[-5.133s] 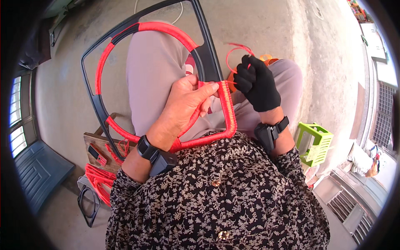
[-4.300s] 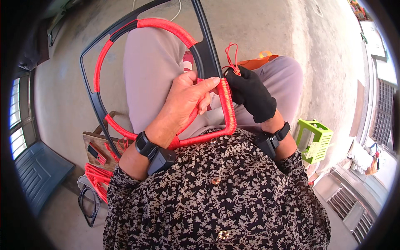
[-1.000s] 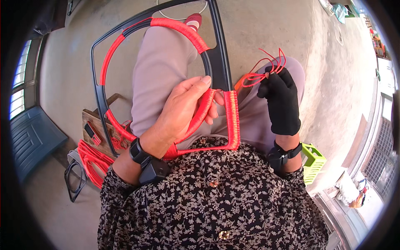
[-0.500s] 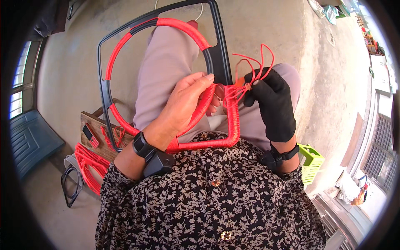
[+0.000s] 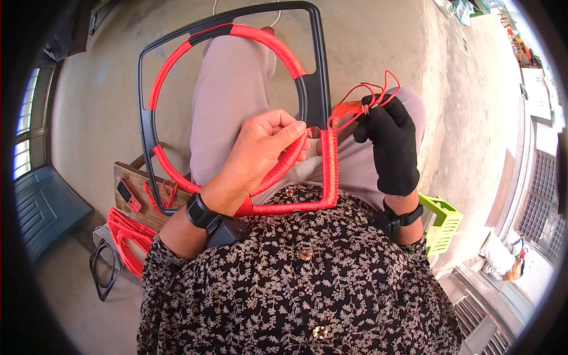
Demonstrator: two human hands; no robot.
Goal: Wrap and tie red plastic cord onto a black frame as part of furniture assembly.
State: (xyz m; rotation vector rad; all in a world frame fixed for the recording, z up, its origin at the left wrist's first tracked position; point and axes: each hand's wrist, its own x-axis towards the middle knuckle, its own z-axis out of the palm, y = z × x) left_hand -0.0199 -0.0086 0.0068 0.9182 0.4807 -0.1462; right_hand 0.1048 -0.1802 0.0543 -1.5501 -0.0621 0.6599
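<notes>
A black frame (image 5: 315,56), squarish outside with a round ring inside, rests across my lap. Red cord wrapping (image 5: 331,168) covers its near right corner, its near edge and several stretches of the ring. My bare left hand (image 5: 266,142) is closed round the ring's right side, thumb on top where the red wrapping meets bare black. To the right of the frame, my right hand (image 5: 387,136), in a black glove, pinches a small looped bundle of red cord (image 5: 365,109). A strand runs from that bundle to the frame's right bar.
On the left, a wooden stool (image 5: 142,201) carries a red phone (image 5: 128,195) and red cord scraps. Beside it hang coils of red cord (image 5: 126,236), near a black frame (image 5: 103,269) on the floor. A green plastic basket (image 5: 442,225) stands at my right.
My right hand has drawn the cord bundle slightly right and up, away from the frame, and the loose strands by the bar have been pulled straighter. My left hand keeps its hold.
</notes>
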